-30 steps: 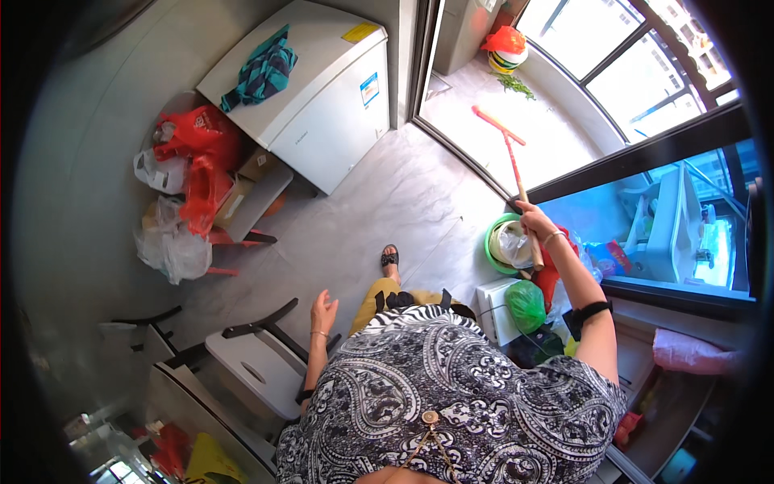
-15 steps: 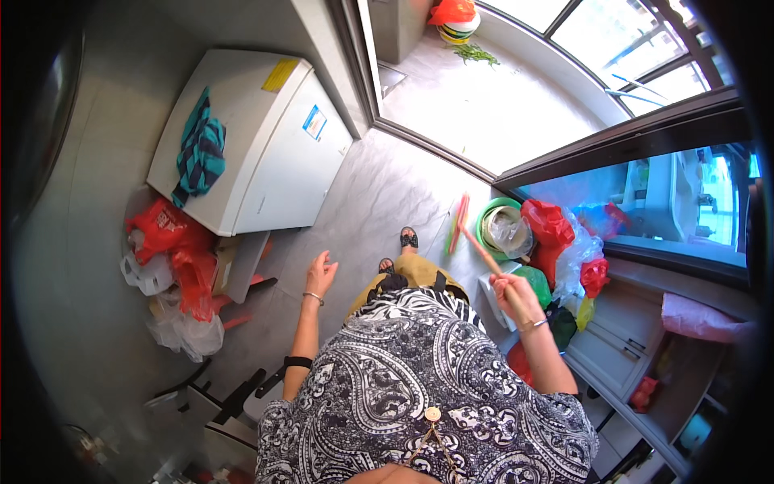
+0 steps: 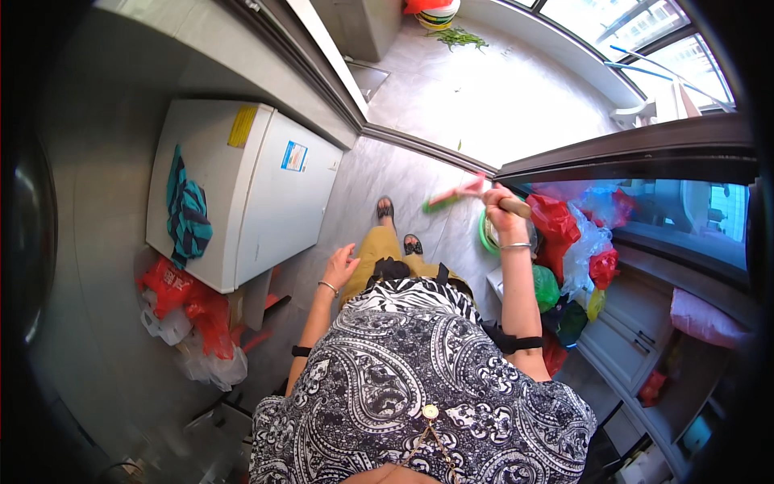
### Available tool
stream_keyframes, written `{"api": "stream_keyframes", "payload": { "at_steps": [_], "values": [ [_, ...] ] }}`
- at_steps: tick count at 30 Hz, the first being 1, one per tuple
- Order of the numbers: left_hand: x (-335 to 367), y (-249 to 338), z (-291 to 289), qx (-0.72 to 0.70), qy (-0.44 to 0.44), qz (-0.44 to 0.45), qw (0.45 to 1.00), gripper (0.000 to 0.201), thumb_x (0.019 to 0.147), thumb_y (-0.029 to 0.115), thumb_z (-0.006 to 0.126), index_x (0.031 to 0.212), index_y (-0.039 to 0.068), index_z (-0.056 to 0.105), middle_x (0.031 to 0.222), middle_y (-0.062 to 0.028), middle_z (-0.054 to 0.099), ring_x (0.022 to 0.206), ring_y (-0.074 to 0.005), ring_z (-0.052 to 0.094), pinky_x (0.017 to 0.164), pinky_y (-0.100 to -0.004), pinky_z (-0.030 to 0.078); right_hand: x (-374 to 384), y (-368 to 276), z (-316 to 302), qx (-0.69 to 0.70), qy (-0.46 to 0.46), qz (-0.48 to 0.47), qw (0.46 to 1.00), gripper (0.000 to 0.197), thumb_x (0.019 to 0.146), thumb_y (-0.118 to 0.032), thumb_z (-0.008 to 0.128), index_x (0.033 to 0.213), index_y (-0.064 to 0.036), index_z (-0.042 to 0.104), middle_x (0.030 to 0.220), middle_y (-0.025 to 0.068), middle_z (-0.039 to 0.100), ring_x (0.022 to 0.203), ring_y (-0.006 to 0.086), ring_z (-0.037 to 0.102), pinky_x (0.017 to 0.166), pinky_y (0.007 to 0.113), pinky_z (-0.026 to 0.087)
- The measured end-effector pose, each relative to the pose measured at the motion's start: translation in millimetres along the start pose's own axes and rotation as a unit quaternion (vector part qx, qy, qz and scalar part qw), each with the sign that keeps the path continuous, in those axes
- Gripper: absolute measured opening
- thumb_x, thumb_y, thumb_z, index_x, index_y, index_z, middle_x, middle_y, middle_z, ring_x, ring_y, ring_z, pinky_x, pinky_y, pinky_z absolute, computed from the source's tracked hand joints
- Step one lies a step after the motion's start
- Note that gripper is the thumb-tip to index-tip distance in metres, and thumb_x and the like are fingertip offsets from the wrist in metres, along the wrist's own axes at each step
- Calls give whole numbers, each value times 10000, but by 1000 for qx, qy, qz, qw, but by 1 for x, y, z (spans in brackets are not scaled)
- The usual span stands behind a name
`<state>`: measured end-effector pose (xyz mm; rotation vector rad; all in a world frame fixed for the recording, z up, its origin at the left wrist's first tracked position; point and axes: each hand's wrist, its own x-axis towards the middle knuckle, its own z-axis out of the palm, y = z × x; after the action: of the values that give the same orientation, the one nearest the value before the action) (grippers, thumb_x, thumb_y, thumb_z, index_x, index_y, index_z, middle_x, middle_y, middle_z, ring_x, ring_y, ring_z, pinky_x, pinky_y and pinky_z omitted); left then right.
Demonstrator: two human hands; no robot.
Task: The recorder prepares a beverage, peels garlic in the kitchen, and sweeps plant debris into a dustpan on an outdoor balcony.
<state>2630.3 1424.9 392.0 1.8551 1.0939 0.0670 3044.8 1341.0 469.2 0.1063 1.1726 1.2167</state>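
Note:
My right hand [image 3: 503, 210] is wrapped round the tan handle of a broom [image 3: 458, 192], raised in front of me on the right. Its pink head with a green lower edge points to the left, slightly blurred, near the doorway. The handle's butt sticks out to the right of my fist. My left hand [image 3: 343, 264] hangs beside my left thigh with its fingers loosely bent and apart, holding nothing. Partly hidden behind my right wrist is a green tub [image 3: 486, 234].
A white chest-like appliance [image 3: 282, 189] with a teal striped cloth [image 3: 187, 211] stands left. Red bags [image 3: 211, 319] lie beside it. Bags [image 3: 555, 230] crowd the right by a cabinet [image 3: 621, 339]. A door track [image 3: 427, 153] crosses ahead; green leaves [image 3: 457, 37] lie beyond.
My right hand has moved forward, and the broom has swung so its head points left. My feet have stepped, the other one now ahead. The view has shifted toward the doorway.

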Motion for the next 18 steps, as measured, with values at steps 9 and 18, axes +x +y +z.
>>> {"api": "stream_keyframes", "payload": {
  "at_steps": [9, 18],
  "values": [
    [83, -17, -22, -31, -22, 13, 999, 391, 760, 131, 606, 1119, 33, 482, 897, -126, 547, 704, -213, 589, 673, -323, 469, 12, 23, 74, -353, -23, -175, 919, 216, 914, -195, 420, 787, -27, 374, 610, 3, 359, 412, 51, 351, 325, 177, 316],
    [186, -16, -84, -19, -16, -36, 999, 397, 759, 177, 601, 1115, 38, 493, 914, -136, 574, 716, -231, 585, 684, -331, 473, 70, -5, 122, -374, 125, -177, 902, 119, 874, -143, 492, 848, -100, 385, 568, -27, 383, 419, 42, 357, 344, 167, 322]
  ]
}}
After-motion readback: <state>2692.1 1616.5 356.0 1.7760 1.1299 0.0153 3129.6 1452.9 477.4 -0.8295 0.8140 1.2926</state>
